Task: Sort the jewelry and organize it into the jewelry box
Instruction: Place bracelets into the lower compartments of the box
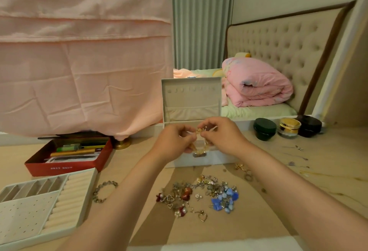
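Both hands, left [172, 141] and right [220, 136], pinch a beaded bracelet [199, 141] above the open box [192, 99]; loose jewelry [199, 195] lies on the counter [298, 181].

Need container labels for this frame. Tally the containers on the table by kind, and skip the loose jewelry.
jars: 3 (dark green jar, gold jar, black jar)
jewelry box, lid open: 1
divided white tray: 1
red box: 1
total: 6
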Motion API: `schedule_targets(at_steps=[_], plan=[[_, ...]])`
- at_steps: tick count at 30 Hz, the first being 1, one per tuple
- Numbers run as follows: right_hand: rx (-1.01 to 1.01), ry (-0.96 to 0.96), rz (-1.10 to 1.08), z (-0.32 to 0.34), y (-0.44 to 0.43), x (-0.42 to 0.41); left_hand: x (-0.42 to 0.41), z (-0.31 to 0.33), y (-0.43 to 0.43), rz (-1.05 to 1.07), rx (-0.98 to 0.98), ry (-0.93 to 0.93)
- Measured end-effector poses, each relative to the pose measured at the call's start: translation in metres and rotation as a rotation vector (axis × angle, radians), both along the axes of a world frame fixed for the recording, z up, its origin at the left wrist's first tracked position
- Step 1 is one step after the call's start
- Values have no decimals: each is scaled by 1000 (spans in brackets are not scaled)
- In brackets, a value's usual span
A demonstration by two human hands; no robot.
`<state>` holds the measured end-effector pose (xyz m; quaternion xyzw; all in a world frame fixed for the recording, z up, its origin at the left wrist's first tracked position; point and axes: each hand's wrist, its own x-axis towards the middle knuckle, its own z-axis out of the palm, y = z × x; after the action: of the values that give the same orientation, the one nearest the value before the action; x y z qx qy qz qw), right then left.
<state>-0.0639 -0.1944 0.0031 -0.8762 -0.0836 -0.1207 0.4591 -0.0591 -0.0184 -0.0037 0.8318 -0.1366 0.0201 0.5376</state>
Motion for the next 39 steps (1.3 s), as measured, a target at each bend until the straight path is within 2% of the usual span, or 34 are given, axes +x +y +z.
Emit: schedule_targets(at_steps=[7, 10, 14, 20, 27, 31, 34, 39], plan=[[-430, -43, -69, -6, -44, 31, 38, -11, -56, 39, 269, -35], [-629, -30, -74, -13, -49, 32, 45, -20, -65, 46, 460, -70], [-818, -28, -62, -18, -50, 32, 44, -25, -65, -6, 610, -52], [-795, -13, -49, -15, -46, 29, 33, -23, -49, -49, 589, -99], [-656, -68, 85, 7, 0, 4, -5, -10, 12, 52, 613, -296], [-594, -48, 248, 11, 59, -20, -33, -10, 70, 134, 732, -221], [-556, -55, 373, 6, 107, -37, -50, -15, 111, 202, 884, -84], [-627, 6, 520, -16, 169, -48, -72, -22, 160, 247, 1077, 4]])
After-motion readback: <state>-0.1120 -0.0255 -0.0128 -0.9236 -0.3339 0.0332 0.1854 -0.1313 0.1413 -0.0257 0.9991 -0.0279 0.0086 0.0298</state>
